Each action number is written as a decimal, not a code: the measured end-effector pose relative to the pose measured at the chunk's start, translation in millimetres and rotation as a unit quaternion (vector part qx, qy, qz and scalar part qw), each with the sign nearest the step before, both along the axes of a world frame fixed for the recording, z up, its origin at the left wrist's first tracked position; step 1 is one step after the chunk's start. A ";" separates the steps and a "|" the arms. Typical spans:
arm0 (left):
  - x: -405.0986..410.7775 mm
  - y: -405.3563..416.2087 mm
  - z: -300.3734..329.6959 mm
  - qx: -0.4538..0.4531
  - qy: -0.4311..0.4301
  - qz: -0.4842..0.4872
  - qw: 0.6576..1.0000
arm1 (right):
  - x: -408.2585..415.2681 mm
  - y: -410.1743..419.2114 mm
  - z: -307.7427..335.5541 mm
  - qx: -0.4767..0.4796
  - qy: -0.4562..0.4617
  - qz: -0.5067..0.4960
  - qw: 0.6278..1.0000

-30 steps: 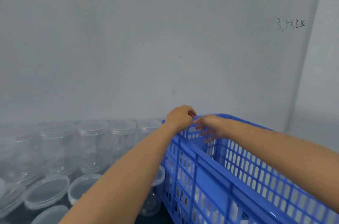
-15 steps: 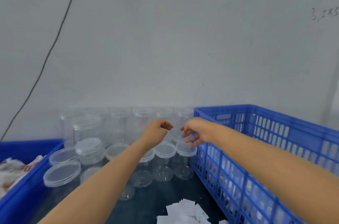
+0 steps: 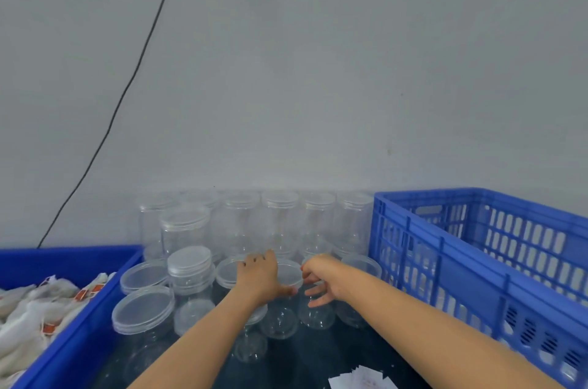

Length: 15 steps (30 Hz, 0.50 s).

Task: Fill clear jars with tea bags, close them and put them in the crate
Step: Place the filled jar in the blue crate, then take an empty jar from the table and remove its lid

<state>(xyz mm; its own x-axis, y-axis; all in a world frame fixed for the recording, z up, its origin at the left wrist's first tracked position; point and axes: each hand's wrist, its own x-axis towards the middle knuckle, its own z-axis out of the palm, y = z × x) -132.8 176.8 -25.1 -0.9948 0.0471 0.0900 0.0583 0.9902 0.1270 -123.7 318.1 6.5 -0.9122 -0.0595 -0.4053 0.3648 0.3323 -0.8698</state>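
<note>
Several clear jars with clear lids (image 3: 191,264) stand on the dark table in front of the wall. My left hand (image 3: 259,275) lies over the lid of one front jar (image 3: 288,274), with the fingers at its far edge and the thumb at its near rim, gripping it from above. My right hand (image 3: 321,280) hovers just right of that jar with fingers spread and loosely bent, holding nothing. The blue slatted crate (image 3: 445,248) stands to the right. White tea bags (image 3: 28,309) with orange tags fill a blue bin (image 3: 82,321) at the left.
More lidded jars (image 3: 280,220) stand in a row against the grey wall. White paper slips (image 3: 359,380) lie on the table at the bottom edge. A black cable (image 3: 127,86) runs down the wall at the left.
Both hands came away from the crate's far corner and moved left and down to the jars. The left hand now grips a jar lid; the view swung left.
</note>
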 end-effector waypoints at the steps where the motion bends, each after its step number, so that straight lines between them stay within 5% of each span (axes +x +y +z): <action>1: -2.4 0.9 -3.2 0.000 0.011 0.002 1.000 | -1.2 -2.2 -1.5 0.002 0.002 -0.005 1.000; 9: 1.6 5.0 -0.3 0.169 0.108 0.032 0.979 | 7.4 -6.6 9.7 0.050 0.078 -0.020 0.995; 15: 37.4 9.9 27.1 0.446 0.194 -0.034 0.873 | 36.3 -9.3 27.2 0.100 0.298 -0.001 0.949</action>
